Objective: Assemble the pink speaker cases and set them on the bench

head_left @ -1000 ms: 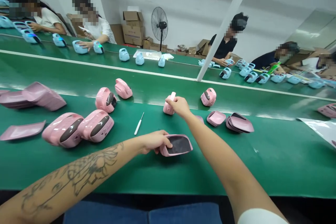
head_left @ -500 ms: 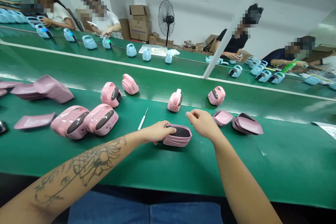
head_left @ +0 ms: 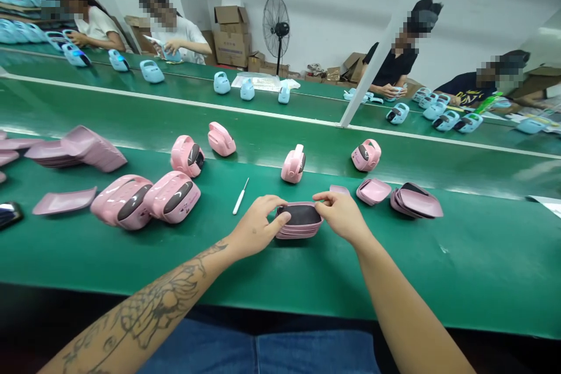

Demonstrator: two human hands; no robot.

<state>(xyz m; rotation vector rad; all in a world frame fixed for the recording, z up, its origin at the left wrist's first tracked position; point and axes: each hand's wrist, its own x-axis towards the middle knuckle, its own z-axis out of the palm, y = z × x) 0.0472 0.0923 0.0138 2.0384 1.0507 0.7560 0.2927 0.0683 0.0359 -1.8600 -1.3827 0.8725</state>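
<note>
A stack of curved pink plastic panels lies before me, the top one showing a dark inner face. At its left end is my left hand, thumb and fingers closed around the upper edge. My right hand pinches the right end of the top panel between thumb and fingers. Behind the right hand a single pink panel is partly hidden. Farther right are a small pile of pink panels and a larger pile. A white-handled screwdriver rests left of the stack.
Pink handled housings stand on the left, with several more along the green belt. More pink panels and a dark glossy object are at far left. Beyond a rail, co-workers handle blue housings. A slanted white post rises ahead.
My right hand has moved left and down onto the stack's right end. The left hand's fingers have shifted to the top edge. A pink panel now shows behind my right hand.
</note>
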